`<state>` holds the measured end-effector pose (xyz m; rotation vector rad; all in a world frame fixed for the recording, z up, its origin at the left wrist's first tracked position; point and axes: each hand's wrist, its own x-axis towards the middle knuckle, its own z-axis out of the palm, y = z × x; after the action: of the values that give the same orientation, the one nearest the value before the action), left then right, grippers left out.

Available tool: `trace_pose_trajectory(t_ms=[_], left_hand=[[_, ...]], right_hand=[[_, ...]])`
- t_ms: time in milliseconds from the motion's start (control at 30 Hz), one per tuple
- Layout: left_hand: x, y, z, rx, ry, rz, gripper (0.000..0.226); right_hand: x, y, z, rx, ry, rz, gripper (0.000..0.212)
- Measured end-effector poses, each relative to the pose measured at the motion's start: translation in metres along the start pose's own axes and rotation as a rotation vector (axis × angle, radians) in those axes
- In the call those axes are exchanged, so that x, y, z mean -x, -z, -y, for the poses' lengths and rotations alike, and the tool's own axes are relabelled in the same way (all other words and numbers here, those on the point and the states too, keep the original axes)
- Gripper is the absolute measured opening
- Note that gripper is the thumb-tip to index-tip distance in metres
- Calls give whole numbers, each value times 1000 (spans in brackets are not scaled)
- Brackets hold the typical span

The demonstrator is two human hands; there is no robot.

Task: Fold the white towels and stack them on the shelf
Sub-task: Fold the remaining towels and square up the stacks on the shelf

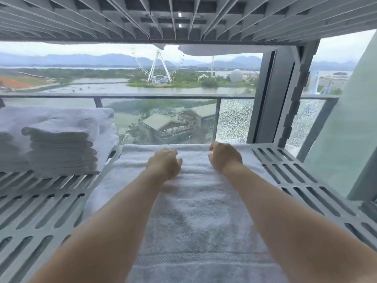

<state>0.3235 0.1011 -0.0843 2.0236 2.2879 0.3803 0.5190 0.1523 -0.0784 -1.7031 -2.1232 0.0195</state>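
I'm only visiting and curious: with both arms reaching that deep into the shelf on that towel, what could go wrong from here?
The towel already reaches the far edge of the slatted shelf, and no back wall shows there. Another push from the left hand and right hand might slide it off behind. The stack of folded towels sits right beside it, so a sideways tug could knock that stack askew.
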Motion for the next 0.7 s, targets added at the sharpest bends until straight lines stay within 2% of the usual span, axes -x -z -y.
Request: trace_pose_trajectory(t_ms=[167, 300, 367, 433, 500, 600, 700], left_hand=[[-27, -8, -8, -92, 7, -133, 40], [-47, -14, -6, -119, 93, -137, 35], [-59, -12, -4, -109, 122, -86, 44], [-70, -7, 1, -139, 129, -38, 62], [-77, -4, 6, -154, 123, -8, 68], [-83, -6, 10, -163, 122, -21, 62], [-81, -4, 9, -187, 145, -63, 51]], right_hand=[[-29, -22, 4, -164, 13, 48, 32], [-49, -31, 8, -34, -47, 109, 49], [-62, -28, 11, 58, -85, 207, 58], [-77, -25, 13, 105, -100, 280, 51], [-86, -23, 12, 84, -89, 324, 36], [-86, -25, 9, -33, -113, 300, 30], [-82, -22, 8, -37, -104, 273, 17]])
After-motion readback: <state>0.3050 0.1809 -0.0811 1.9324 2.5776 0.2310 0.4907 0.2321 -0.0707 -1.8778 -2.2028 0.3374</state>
